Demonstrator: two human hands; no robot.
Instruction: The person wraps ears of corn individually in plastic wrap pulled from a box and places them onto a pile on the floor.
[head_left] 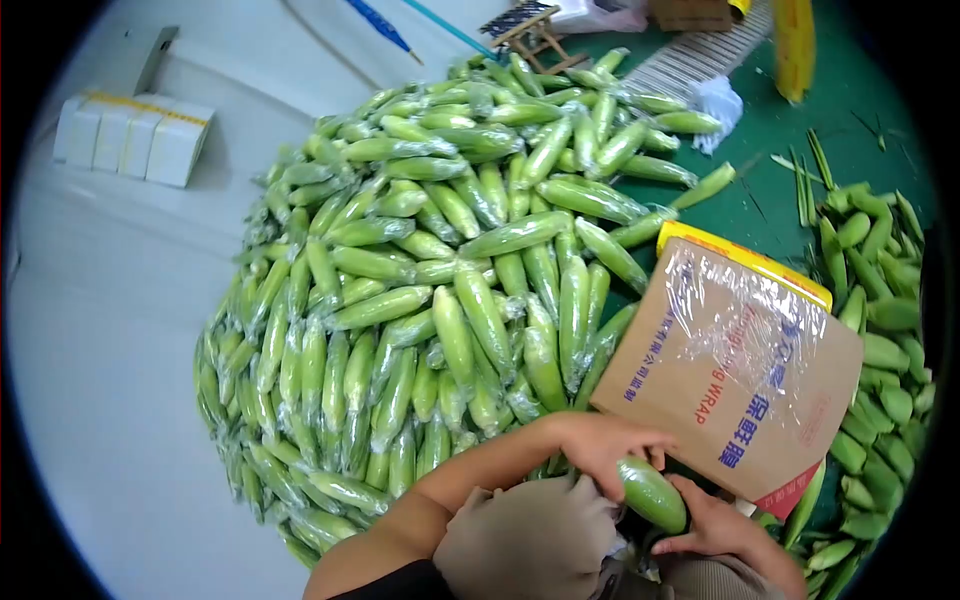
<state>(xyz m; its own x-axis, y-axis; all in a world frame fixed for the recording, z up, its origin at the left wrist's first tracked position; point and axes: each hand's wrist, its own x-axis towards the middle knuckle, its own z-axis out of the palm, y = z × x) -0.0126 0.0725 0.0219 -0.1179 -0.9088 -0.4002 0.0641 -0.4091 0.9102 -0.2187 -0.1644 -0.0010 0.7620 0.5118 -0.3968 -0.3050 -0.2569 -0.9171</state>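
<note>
Fingers (650,440) on both hands are clasping a green-husked ear of corn (653,495), which is sitting low in the view, right of centre, near the person's knees (530,540). From the left, white boxes (135,140) are standing in a row on a pale surface (120,350). Next, a broad heap of film-wrapped corn (450,230) is spreading across the middle, its ears pointing many ways. The left hand (605,452) is gripping the held ear's upper-left end; the long axis is slanting down toward the lower right. Which end is the tip is unclear. The right hand (712,520) is cupping the lower-right part, thumb and fingers parted around it. Beyond, a brown carton printed "WRAP" (800,400) is lying aslant, and more green ears (890,400) are lying piled at far right.
</note>
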